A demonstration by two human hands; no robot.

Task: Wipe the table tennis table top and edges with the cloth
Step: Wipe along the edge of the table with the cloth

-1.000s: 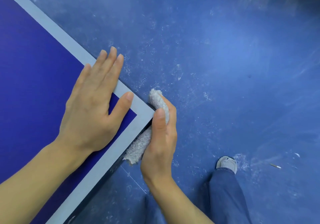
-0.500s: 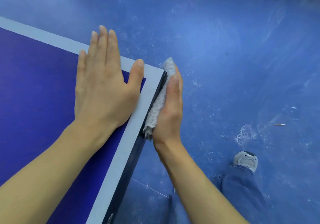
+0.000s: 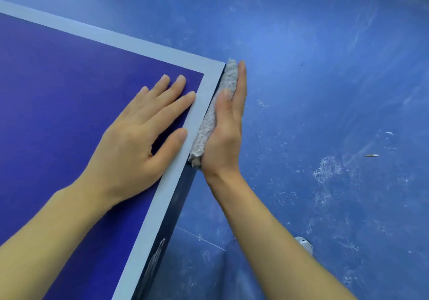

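Fingers [image 3: 240, 86] of your right hand [image 3: 222, 137] lie straight and close together, pressing the cloth [image 3: 204, 132] flat against the side edge [image 3: 183, 193] of the counter [image 3: 58, 79], right at its far right corner. None of them curls round the cloth, and your thumb lies along its top. The grey, fluffy cloth is sandwiched between your palm and the edge, so only its upper rim shows, from just past the corner down to the heel of your hand. You cannot tell how it is folded.

Your left hand [image 3: 130, 144] rests palm down on the counter top near the same corner, its fingers [image 3: 171, 104] straight and slightly spread, with forefinger and thumb tips touching the pale border line [image 3: 204, 104]. Both forearms run out of the bottom of the view, and the counter is cut off at the left and bottom.

On the scuffed blue floor [image 3: 325, 67], a pale shoe [image 3: 304, 244] peeks out beside your right forearm, mostly hidden. A thin object [image 3: 371, 155] lies well off to the right, too small to identify.
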